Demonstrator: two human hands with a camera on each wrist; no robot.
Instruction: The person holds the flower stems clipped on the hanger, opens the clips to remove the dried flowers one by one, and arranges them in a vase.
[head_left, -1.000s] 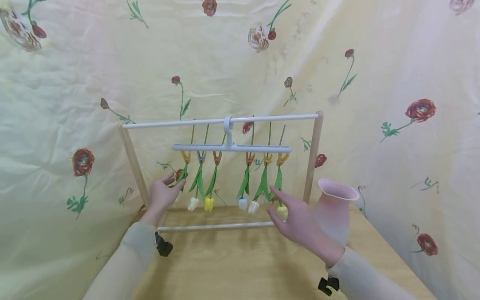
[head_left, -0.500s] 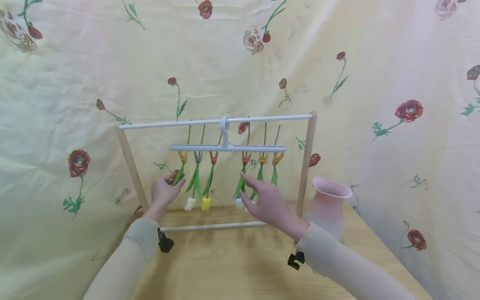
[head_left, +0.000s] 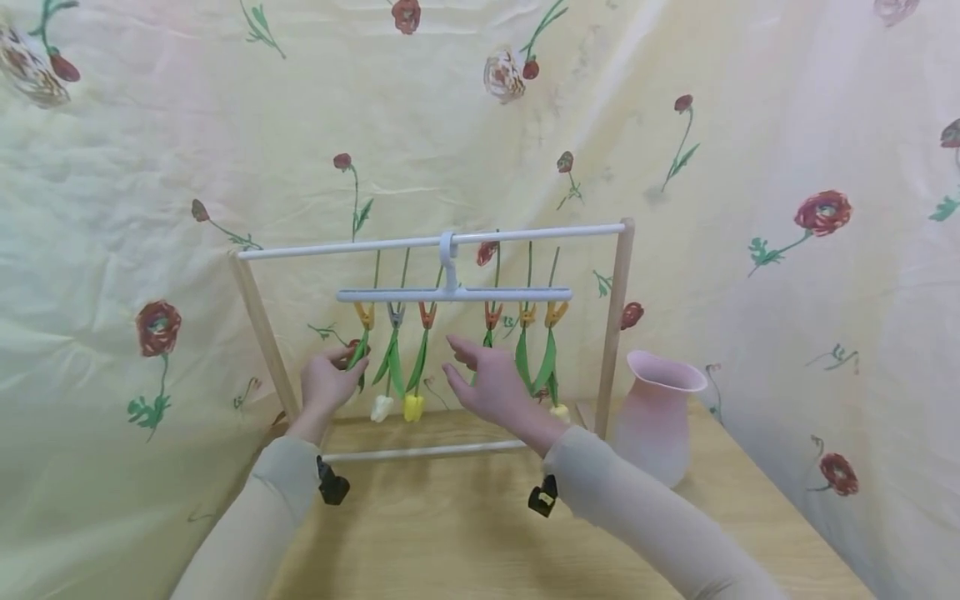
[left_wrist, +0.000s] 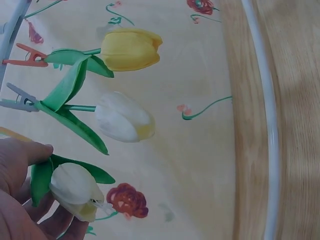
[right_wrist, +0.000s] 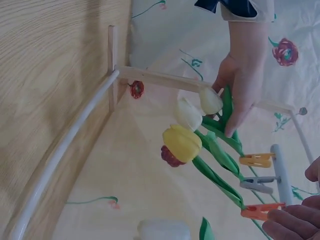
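as left grip (head_left: 326, 388) holds tulip (left_wrist: 75, 186), hanger (head_left: 397, 295) above

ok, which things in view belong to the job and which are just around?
In the job, by the look of it:
left hand, holding a white tulip
yellow tulip, hanging bloom-down
orange clip
hanger
rack

Apparently just around:
pink vase, untouched, though it may have a part
table
floral cloth behind

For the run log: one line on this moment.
left hand: grips white, green-leaved tulip | tulip: hangs from yellow-orange plastic clip | right hand: outstretched, holding nothing
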